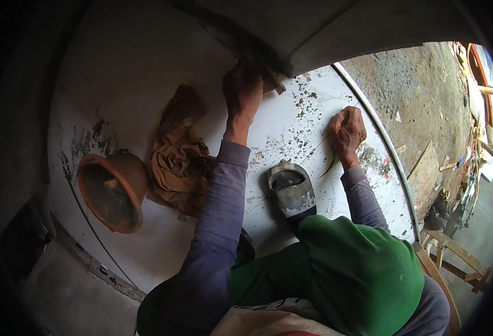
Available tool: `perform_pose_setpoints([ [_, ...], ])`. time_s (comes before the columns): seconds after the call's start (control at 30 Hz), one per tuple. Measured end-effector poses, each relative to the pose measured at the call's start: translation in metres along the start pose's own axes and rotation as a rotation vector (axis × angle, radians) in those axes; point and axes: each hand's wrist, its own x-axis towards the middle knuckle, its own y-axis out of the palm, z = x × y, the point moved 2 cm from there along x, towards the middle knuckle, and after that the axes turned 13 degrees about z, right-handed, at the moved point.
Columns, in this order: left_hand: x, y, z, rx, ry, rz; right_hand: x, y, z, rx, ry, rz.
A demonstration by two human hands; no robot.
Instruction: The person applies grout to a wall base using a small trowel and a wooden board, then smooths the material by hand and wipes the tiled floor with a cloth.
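Left hand (243, 92) gripped wooden block (274, 84) against wall (341, 28) base; right hand (347, 133), curled closed, rested on speckled floor (280, 126), likely for balance. Bucket (137, 173), cloth (180, 159) sat nearby, probably for easy reach.

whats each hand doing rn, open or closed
Left hand: closed, holding a flat piece.
Right hand: closed, nothing visible in it.

Floor (336, 196): white, stained, beneath me
Wall (381, 28): grey, shadowed, ahead of me
Ground (397, 84): rough, grey-brown, to my right
Timber (462, 256): pieces, right of me
Light: brighter on my right
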Motion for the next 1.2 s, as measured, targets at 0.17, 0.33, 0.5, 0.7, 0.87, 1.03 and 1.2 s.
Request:
perform_pose_setpoints([
  [0.17, -0.03, 0.033, 0.019, -0.038, -0.032, 0.049, 0.0, 0.001, 0.004, 0.037, -0.048, -0.057],
  [0.33, -0.043, 0.059, 0.023, -0.199, -0.073, 0.075, 0.0, -0.001, -0.001, 0.043, -0.056, -0.059],
  [0.5, -0.05, 0.072, 0.03, -0.318, -0.092, 0.049, 0.0, 0.0, 0.002, 0.062, -0.061, -0.055],
  [0.7, -0.057, 0.085, 0.016, -0.446, -0.076, -0.001, 0.0, 0.001, 0.01, 0.055, -0.087, -0.069],
  [0.87, -0.079, 0.102, -0.051, -0.55, 0.071, -0.052, 0.002, -0.007, 0.001, 0.027, -0.044, -0.073],
  [1.03, -0.088, 0.07, -0.093, -0.678, 0.14, -0.218, 0.007, -0.009, 0.015, 0.024, -0.075, -0.06],
  [1.2, -0.066, 0.041, -0.012, -0.649, 0.014, -0.245, -0.006, -0.003, 0.005, 0.07, -0.048, -0.014],
])
